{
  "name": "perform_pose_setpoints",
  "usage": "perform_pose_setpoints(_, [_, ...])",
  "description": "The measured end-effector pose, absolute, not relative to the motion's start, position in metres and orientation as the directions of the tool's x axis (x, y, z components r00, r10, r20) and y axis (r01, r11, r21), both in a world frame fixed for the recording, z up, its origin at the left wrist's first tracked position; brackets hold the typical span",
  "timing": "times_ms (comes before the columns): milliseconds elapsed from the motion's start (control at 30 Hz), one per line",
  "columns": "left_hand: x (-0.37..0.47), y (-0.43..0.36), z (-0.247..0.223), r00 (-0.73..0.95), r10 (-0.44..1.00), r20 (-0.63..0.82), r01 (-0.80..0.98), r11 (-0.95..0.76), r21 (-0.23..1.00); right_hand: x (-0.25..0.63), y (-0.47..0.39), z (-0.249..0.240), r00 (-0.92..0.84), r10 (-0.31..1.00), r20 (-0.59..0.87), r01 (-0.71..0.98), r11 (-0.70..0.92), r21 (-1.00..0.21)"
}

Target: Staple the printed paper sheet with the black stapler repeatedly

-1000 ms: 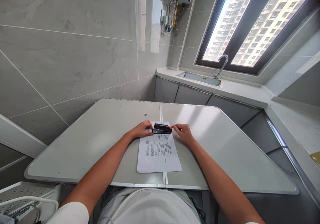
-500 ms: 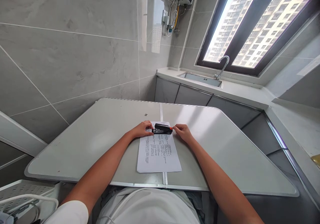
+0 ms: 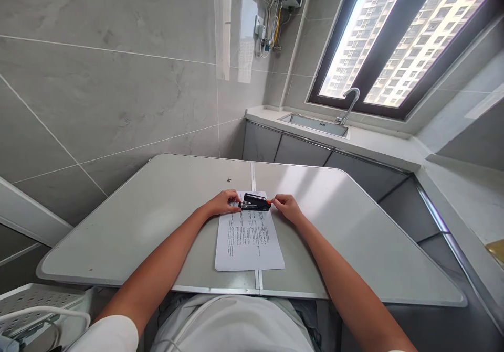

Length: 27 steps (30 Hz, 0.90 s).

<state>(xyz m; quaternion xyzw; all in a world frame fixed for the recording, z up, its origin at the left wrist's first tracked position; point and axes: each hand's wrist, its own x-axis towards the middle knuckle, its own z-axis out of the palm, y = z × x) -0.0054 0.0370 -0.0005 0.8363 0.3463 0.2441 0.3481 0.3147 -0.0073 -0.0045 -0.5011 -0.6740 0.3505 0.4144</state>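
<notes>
A black stapler (image 3: 255, 202) lies crosswise over the top part of a printed sheet of paper (image 3: 250, 252). Its top arm is lifted away from the silvery part beneath, leaving a gap towards the left end. My left hand (image 3: 223, 203) is closed around that left end, with fingers and thumb on either side. At the opposite end, my right hand (image 3: 286, 206) pinches a small orange-red part of the stapler between its fingertips. A little beyond my left hand, some small grey bits, perhaps staples (image 3: 229, 180), lie on the table (image 3: 165, 200).
A metal strip (image 3: 253, 173) runs down the middle of the table. Tiled wall stands behind and to the left; a counter with a sink (image 3: 315, 125) and tap (image 3: 350, 105) is beyond, under the window. A white perforated basket (image 3: 43, 302) sits at lower left.
The stapler's top arm has tilted up slightly, so the gap at its left end looks wider. Both hands keep almost the same place, and the view has shifted slightly.
</notes>
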Motion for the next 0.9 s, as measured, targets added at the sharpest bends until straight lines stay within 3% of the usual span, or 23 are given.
perform_pose_setpoints(600, [-0.005, 0.034, 0.004, 0.634, 0.758, 0.155, 0.425, -0.509, 0.748, 0.316, -0.005, -0.009, -0.166, 0.960, 0.224, 0.394, 0.273, -0.878])
perform_pose_setpoints(900, [-0.006, 0.036, 0.002, 0.648, 0.744, 0.165, 0.429, -0.535, 0.728, 0.294, -0.014, -0.001, -0.101, 0.881, 0.462, 0.487, 0.449, -0.749])
